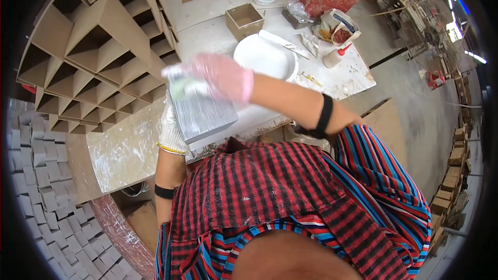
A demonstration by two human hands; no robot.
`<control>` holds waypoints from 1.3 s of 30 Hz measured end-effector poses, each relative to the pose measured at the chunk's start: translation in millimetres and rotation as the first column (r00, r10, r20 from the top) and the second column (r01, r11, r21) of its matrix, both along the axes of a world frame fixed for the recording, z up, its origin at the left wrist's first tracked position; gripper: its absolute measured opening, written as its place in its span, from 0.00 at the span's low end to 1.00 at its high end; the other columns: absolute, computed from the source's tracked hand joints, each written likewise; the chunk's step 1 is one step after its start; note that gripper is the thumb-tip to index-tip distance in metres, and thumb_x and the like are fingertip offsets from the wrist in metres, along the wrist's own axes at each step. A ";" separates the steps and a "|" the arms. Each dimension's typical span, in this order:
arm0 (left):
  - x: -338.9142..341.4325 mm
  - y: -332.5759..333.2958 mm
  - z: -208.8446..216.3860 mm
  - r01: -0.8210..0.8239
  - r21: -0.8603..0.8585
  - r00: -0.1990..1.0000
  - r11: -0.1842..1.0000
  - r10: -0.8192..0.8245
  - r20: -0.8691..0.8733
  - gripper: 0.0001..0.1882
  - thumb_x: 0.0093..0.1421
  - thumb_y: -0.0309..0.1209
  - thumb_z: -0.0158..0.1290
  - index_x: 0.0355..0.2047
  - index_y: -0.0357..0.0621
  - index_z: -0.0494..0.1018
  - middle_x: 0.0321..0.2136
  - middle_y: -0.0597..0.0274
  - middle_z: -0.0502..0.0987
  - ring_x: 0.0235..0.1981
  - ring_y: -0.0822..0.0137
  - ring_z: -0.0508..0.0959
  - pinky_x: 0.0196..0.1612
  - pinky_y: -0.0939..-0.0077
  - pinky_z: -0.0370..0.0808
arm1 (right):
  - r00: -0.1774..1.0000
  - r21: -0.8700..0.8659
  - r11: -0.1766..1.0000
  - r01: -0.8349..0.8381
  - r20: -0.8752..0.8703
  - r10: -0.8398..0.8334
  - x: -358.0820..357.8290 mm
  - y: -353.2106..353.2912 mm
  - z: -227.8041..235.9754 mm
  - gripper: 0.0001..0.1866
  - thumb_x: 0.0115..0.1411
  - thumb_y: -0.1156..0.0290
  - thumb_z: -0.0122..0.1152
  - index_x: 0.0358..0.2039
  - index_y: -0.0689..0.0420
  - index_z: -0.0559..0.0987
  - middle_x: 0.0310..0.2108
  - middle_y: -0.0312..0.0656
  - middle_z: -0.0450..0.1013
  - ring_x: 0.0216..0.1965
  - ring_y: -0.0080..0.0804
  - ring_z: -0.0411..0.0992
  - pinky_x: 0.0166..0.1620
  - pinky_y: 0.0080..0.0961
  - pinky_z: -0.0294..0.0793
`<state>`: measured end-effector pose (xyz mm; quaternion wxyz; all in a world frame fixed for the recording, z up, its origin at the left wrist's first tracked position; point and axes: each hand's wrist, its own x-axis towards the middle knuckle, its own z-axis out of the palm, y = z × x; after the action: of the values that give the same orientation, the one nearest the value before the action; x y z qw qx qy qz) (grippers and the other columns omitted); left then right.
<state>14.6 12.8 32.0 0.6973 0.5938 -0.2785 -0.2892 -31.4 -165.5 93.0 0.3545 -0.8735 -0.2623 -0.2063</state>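
While the left hand (171,128) flanks a grey box (203,111), the right hand (225,77) blurs above it

The box sits near the table's (358,75) front edge, close to the wearer. Neither hand's fingers show clearly enough to tell whether they grip. Beyond stands a round white basin (294,66), white inside, a pale flat strip (282,44) across its rim. Behind are an open brown box (239,27), a small white bowl (263,0) and a bag (356,32) holding red and dark things.

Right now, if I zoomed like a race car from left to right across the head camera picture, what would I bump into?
Brown cardboard compartments → grey box → round white basin → red-tipped bottle → fan.
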 end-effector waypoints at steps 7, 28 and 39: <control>-12.9 -4.3 22.0 -0.093 -0.102 0.774 0.991 0.007 -0.633 0.20 0.61 0.41 0.43 0.47 0.40 0.67 0.42 0.51 0.72 0.41 0.62 0.74 0.42 0.69 0.75 | 0.992 0.006 0.996 0.090 0.084 -0.091 6.8 -12.4 24.0 0.24 0.54 0.65 0.54 0.53 0.48 0.66 0.36 0.43 0.73 0.38 0.41 0.70 0.42 0.33 0.69; 9.1 25.9 -25.1 -0.249 -0.032 0.677 0.968 0.150 -0.720 0.23 0.59 0.46 0.46 0.45 0.40 0.69 0.39 0.56 0.74 0.37 0.63 0.76 0.38 0.69 0.75 | 0.978 -0.109 0.972 -0.207 0.001 0.208 -25.8 52.4 14.7 0.24 0.55 0.60 0.52 0.54 0.43 0.64 0.38 0.39 0.69 0.39 0.37 0.68 0.44 0.34 0.67; 7.5 25.0 -21.6 -0.210 -0.044 0.615 0.977 0.097 -0.783 0.19 0.61 0.39 0.44 0.46 0.38 0.68 0.40 0.55 0.74 0.38 0.62 0.75 0.40 0.70 0.75 | 0.950 0.498 0.833 0.241 -0.295 -0.099 58.2 -35.9 -7.5 0.17 0.58 0.59 0.50 0.45 0.52 0.72 0.37 0.37 0.73 0.36 0.28 0.70 0.41 0.24 0.68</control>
<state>22.1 37.8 10.4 0.8086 0.3855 0.0823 -0.4368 26.8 -201.4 85.5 0.5917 -0.7813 -0.0679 -0.1866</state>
